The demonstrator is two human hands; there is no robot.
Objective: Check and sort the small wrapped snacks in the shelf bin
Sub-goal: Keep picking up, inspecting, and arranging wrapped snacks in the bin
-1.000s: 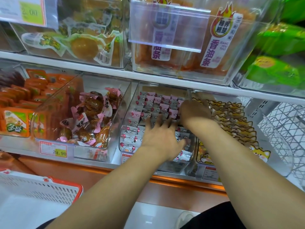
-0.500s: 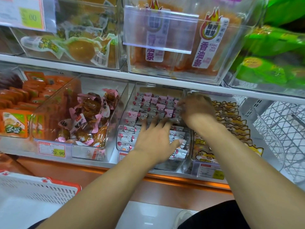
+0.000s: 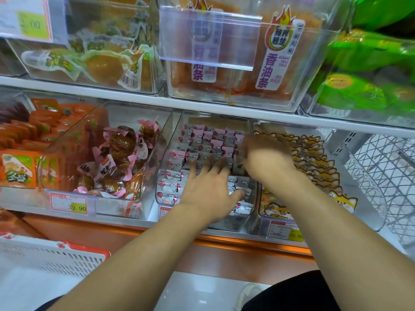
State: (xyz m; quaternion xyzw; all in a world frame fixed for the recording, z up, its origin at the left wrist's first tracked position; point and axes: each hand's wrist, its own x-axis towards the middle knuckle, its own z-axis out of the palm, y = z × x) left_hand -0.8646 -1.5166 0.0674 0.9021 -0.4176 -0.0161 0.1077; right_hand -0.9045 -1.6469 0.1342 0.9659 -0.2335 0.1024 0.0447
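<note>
Left of both hands sits a clear bin of brown pink-wrapped snacks (image 3: 116,158). The left hand (image 3: 207,187) lies flat, fingers spread, on the small wrapped snacks (image 3: 197,144) in the middle shelf bin (image 3: 167,153). Just right, the blurred right hand (image 3: 266,158) reaches among them; its grasp I cannot tell.

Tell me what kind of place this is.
Most likely a shop's snack aisle. Clear shelf bins hold small wrapped snacks, price tags are clipped to the shelf edge, and a shopping basket sits below. Both hands, left and right, are in one bin.
</note>
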